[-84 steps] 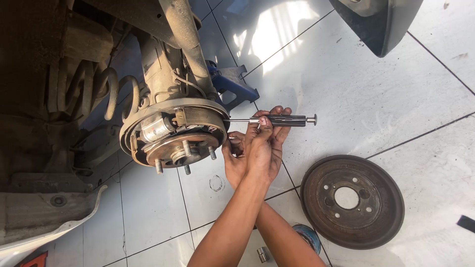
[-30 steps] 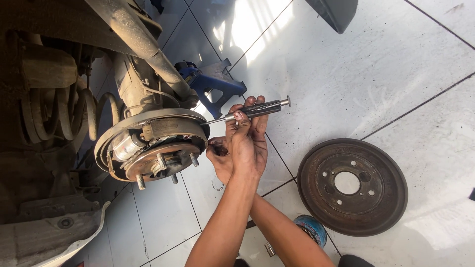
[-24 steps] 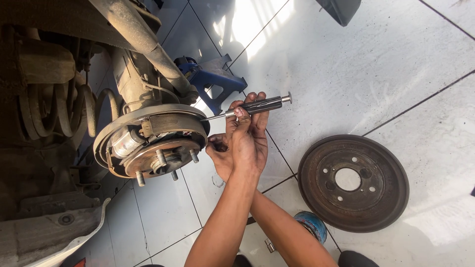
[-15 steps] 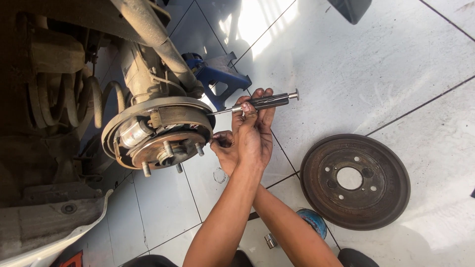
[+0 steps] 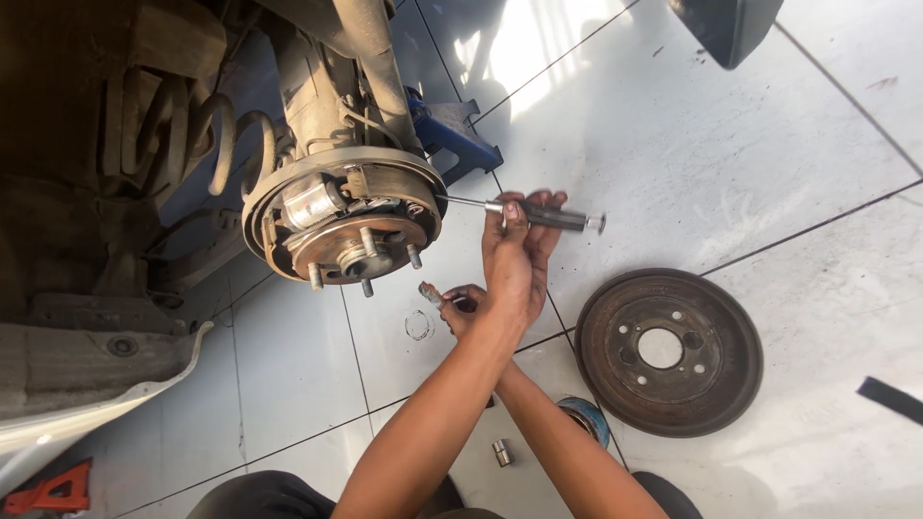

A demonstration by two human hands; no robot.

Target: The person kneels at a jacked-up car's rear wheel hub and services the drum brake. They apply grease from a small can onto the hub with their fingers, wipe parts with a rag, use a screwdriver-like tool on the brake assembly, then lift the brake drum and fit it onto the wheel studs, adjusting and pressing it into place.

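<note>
My left hand (image 5: 519, 264) grips the dark handle of a long screwdriver (image 5: 562, 220). Its thin shaft points left, and the tip touches the right edge of the exposed drum brake assembly (image 5: 341, 226) on the raised car. My right arm crosses under the left. My right hand (image 5: 464, 306) sits just below the hub and pinches a small metal piece (image 5: 429, 292). The hub shows wheel studs, brake shoes and a wheel cylinder.
The removed rusty brake drum (image 5: 668, 351) lies on the white tiled floor at right. A small metal socket (image 5: 500, 451) and a blue round object (image 5: 584, 416) lie by my arms. A coil spring (image 5: 207, 144) and a blue stand (image 5: 452, 135) sit behind the hub.
The screwdriver has tilted from angled up to nearly level, with its tip still at the brake's right edge. The hand below has drawn slightly away from the hub. The view shifted.
</note>
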